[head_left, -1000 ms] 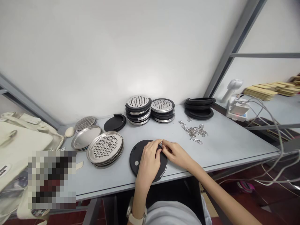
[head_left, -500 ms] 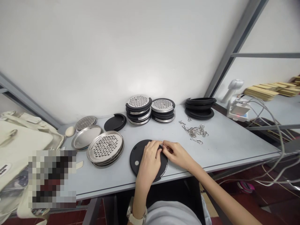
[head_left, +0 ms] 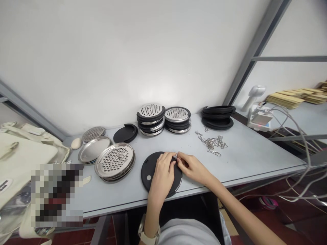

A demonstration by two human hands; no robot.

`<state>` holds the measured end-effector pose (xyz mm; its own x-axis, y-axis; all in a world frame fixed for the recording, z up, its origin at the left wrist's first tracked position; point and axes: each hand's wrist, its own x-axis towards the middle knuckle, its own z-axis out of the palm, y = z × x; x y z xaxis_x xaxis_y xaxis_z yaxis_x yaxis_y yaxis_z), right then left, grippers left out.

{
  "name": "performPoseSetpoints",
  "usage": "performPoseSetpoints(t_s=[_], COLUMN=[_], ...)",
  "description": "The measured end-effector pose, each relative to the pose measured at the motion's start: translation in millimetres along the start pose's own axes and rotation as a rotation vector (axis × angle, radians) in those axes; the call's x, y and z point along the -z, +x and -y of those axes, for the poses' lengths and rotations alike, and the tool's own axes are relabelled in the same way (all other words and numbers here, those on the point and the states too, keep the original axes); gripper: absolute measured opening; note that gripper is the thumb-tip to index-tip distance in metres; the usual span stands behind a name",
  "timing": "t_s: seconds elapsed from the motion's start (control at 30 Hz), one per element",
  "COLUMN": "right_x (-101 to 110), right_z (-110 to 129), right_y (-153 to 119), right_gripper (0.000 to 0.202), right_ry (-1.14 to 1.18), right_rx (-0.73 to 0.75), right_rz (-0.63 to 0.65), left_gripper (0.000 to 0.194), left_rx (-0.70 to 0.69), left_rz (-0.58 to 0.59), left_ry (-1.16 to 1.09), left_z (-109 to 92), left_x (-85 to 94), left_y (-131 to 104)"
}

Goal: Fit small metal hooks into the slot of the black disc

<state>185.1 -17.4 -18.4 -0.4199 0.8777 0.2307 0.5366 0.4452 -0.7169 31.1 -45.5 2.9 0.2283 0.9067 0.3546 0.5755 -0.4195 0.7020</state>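
Observation:
A round black disc [head_left: 148,166] with a pale dot on its face lies near the table's front edge, and a shiny metal rim shows along its right side. Across it rests my left hand [head_left: 163,173], its fingers together and curled at the far edge, gripping the disc. My right hand [head_left: 190,166] pinches at that same edge, fingertips almost meeting the left ones. A small silvery piece [head_left: 175,157] shows between the fingertips; its kind is too small to tell. Metal spring clips [head_left: 213,143] lie in a loose heap to the right.
Perforated metal discs [head_left: 116,160] and plain metal plates [head_left: 94,149] are stacked at left. Behind stand two piles of black-rimmed discs [head_left: 151,119] [head_left: 178,119], a black disc [head_left: 125,133], and black rings [head_left: 218,117]. A pale bag [head_left: 25,149] sits far left; cables [head_left: 293,122] hang right.
The fingertips of both hands have shifted slightly at the disc's far edge, and the small silvery piece between them shows more clearly. The disc has barely moved.

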Motion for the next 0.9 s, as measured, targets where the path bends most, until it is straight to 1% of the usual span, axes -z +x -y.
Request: performPoseSetpoints(t_s=[0.2,0.4,0.67,0.9], right_x=[0.2,0.7,1.6,0.1], right_z=[0.9,0.0,1.1,-3.3], right_y=[0.8,0.3,0.4,0.9], right_gripper=[0.021,0.02,0.019,0.019], right_ry=[-0.003,0.04,0.05,0.035], right_rx=[0.014,-0.007,-0.003,-0.001], right_rz=[0.002,0.012,0.014,0.022], left_gripper=[0.028,0.025,0.029,0.034], left_rx=[0.036,0.016,0.017,0.015], left_rz=[-0.011,-0.01,-0.014,-0.012], left_ry=[-0.038,-0.013,-0.028,-0.047], left_z=[-1.1,-3.6,-4.6,-4.5], left_x=[-0.2,1.3,0.9,1.1], left_y=[-0.8,1.1,1.6,1.9])
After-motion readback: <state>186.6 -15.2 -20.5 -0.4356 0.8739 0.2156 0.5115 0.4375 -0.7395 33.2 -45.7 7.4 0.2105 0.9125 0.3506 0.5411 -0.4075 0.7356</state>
